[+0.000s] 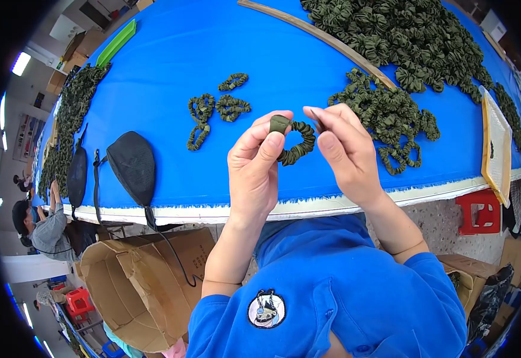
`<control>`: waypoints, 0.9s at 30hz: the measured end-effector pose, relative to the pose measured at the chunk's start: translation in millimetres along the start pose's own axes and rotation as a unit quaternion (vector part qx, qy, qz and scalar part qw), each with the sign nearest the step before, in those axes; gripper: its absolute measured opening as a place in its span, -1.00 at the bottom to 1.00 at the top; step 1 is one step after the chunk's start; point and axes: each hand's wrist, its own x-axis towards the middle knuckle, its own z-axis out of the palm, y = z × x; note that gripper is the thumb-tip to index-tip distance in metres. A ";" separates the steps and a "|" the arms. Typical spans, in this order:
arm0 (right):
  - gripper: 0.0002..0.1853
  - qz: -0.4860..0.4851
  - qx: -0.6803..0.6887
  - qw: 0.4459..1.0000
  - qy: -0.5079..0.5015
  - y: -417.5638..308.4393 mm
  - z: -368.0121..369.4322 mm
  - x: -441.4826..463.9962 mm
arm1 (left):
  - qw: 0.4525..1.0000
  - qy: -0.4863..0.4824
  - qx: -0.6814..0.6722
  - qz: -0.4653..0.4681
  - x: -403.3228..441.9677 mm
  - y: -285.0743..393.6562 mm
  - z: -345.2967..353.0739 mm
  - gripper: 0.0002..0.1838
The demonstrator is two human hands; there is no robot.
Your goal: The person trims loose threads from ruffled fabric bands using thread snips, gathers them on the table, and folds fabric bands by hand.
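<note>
Scrunchie (305, 143) of dark green cloth, held up between both hands near the front edge of the blue table (171, 161). We see its gathered loop curve out to the right, its opening facing us; its flat band runs nearly upright along the left side. Our left hand (254, 158) pinches that band between thumb and fingers, which cover part of the ring. Our right hand (353, 152) is closed on a small dark tool (316, 121), mostly hidden by the fingers, so we cannot tell its kind.

Below the table at left, an open cardboard box (177, 280) tips toward us, its inside shadowed and hard to read. At right, a pale framed tray (497, 134) leans at the table's edge with a small dark piece in it. The big scrunchie pile (403, 36) is cut off at the top.
</note>
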 end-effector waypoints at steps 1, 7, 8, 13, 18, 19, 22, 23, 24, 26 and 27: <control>-0.81 -0.020 -0.027 0.999 -0.003 -1.8 -1.2 -1.3 | 1.000 0.000 -0.002 0.002 0.1 -1.0 -0.8 -0.81; -0.78 -0.064 -0.112 0.992 -0.012 -7.0 -2.8 -5.1 | 1.000 -0.001 -0.024 -0.009 -2.2 0.3 3.2 -0.86; -0.77 -0.066 -0.123 0.990 -0.013 -7.3 -2.8 -5.1 | 0.999 -0.002 -0.030 -0.014 -2.6 0.6 4.0 -0.87; -0.75 -0.140 -0.159 0.977 0.006 -4.4 -1.0 -2.1 | 0.999 -0.014 -0.030 -0.010 -4.5 -1.1 5.5 -0.87; -0.77 -0.176 -0.197 0.964 0.015 -4.6 -0.2 -1.5 | 1.000 -0.006 -0.018 0.000 -5.9 -4.1 5.6 -0.80; -0.77 -0.176 -0.197 0.964 0.016 -4.1 -0.4 -1.5 | 1.000 -0.006 -0.018 0.000 -6.0 -4.5 5.4 -0.80; -0.80 -0.193 -0.182 0.964 0.031 -0.7 -1.0 -0.8 | 1.000 -0.011 -0.005 0.005 -6.3 -5.1 4.8 -0.82; -0.81 -0.198 -0.177 0.963 0.036 -0.2 -1.0 -0.7 | 1.000 -0.013 -0.001 0.007 -6.3 -5.2 4.5 -0.82; -0.81 -0.199 -0.176 0.963 0.036 -0.8 -1.4 -1.0 | 1.000 -0.013 -0.001 0.007 -6.2 -5.4 4.1 -0.82; -0.82 -0.146 -0.142 0.978 0.031 -4.4 -2.6 -1.9 | 1.000 0.004 -0.020 -0.006 -5.2 -5.8 3.2 -0.82; -0.83 -0.120 -0.125 0.985 0.029 -5.9 -3.1 -2.4 | 0.999 0.012 -0.030 -0.012 -4.8 -6.0 2.7 -0.82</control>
